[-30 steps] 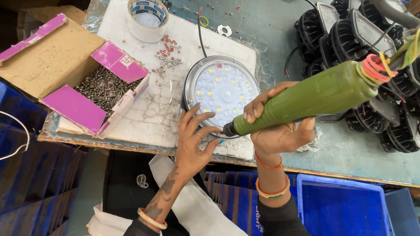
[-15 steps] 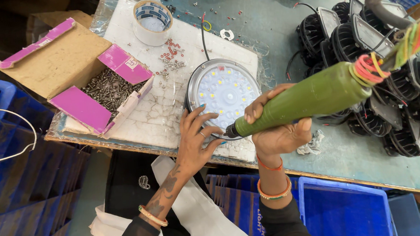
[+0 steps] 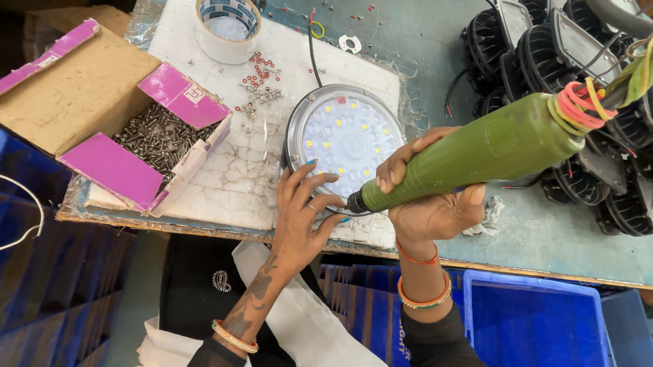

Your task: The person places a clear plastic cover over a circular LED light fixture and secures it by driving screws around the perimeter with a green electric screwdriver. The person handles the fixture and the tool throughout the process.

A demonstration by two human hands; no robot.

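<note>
A round lamp (image 3: 344, 136) with a silver rim and a white face of small yellow diodes lies face up on a cracked white foam sheet (image 3: 240, 166). My left hand (image 3: 306, 214) rests on the lamp's near rim with fingers spread. My right hand (image 3: 426, 200) grips a green electric screwdriver (image 3: 488, 149), held nearly level, its tip (image 3: 351, 203) touching the lamp's near edge beside my left fingers. Coloured bands and a cable run from the tool's back end at the upper right.
An open cardboard box with pink flaps (image 3: 126, 134) holds many small screws at the left. A tape roll (image 3: 227, 14) stands behind it, loose screws and red washers (image 3: 258, 79) nearby. Black finned lamp housings (image 3: 581, 58) crowd the right. Blue crates (image 3: 535, 321) sit below the table edge.
Both hands, the screwdriver and the lamp keep the same positions; only the camera view shifts slightly.
</note>
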